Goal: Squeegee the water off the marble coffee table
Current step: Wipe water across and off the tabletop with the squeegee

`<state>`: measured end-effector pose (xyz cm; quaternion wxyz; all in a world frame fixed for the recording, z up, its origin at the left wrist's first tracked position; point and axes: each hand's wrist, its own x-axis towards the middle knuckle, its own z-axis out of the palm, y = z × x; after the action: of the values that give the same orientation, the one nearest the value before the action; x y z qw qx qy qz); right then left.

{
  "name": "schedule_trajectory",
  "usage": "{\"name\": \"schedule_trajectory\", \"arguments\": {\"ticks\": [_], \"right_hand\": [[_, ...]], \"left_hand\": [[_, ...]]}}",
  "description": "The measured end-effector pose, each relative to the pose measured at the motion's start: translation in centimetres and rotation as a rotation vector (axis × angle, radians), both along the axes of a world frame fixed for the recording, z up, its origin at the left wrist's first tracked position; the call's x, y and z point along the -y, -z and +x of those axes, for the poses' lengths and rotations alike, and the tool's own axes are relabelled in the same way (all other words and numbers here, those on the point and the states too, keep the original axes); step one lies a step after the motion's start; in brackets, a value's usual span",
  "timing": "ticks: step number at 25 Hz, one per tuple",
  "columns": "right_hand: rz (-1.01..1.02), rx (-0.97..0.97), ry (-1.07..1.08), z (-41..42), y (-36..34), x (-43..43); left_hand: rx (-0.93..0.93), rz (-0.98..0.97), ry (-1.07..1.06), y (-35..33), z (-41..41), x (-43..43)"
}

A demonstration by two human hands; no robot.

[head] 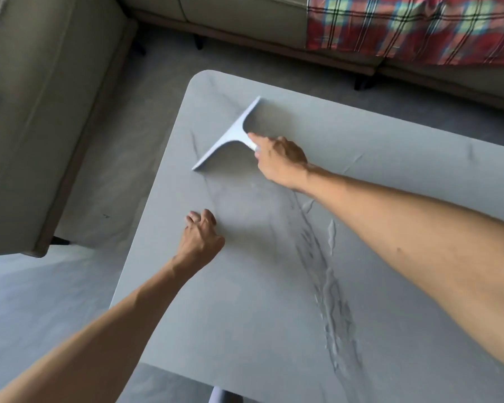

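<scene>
A grey marble coffee table (245, 315) with rounded corners fills the middle of the view. A white T-shaped squeegee (230, 135) lies with its blade on the table near the far left corner. My right hand (280, 159) grips its short handle, with the index finger stretched along it. My left hand (201, 237) rests on the tabletop near the left edge with its fingers curled, holding nothing. A streak of water (330, 286) runs across the table under my right forearm, toward the near right.
A beige sofa (230, 18) runs along the far side, with a red plaid blanket (419, 27) over its right part. A beige armchair (41, 112) stands close to the table's left edge. Grey floor (41, 301) lies between them.
</scene>
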<state>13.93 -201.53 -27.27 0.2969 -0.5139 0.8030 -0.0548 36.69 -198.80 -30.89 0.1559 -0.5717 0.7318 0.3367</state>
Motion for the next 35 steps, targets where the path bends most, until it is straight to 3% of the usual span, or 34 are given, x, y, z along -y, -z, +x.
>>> {"name": "schedule_trajectory", "arguments": {"ticks": [5, 13, 17, 20, 24, 32, 35], "right_hand": [[-0.034, -0.026, -0.207, -3.5, 1.2, -10.4], [0.155, -0.202, -0.068, -15.5, -2.4, -25.8], [0.121, -0.087, 0.132, -17.9, -4.2, -24.2], [0.038, -0.115, 0.283, -20.1, -3.6, -18.1], [0.090, -0.088, 0.467, -20.5, -2.0, -14.2], [0.124, -0.098, 0.223, -15.8, -3.0, -28.2], [0.179, -0.093, 0.267, -15.7, -4.8, -29.9]], "left_hand": [[0.010, -0.019, 0.004, 0.0, -0.1, -0.5], [-0.112, -0.104, 0.326, -0.9, -6.4, -4.7], [-0.115, -0.091, 0.481, -0.1, -11.4, -7.9], [-0.019, -0.023, 0.483, 0.7, -13.2, -8.6], [0.062, 0.068, 0.466, 1.0, -14.5, -8.2], [0.096, 0.180, 0.427, 0.6, -15.2, -8.5], [0.090, 0.177, 0.429, 0.6, -15.0, -8.6]]}}
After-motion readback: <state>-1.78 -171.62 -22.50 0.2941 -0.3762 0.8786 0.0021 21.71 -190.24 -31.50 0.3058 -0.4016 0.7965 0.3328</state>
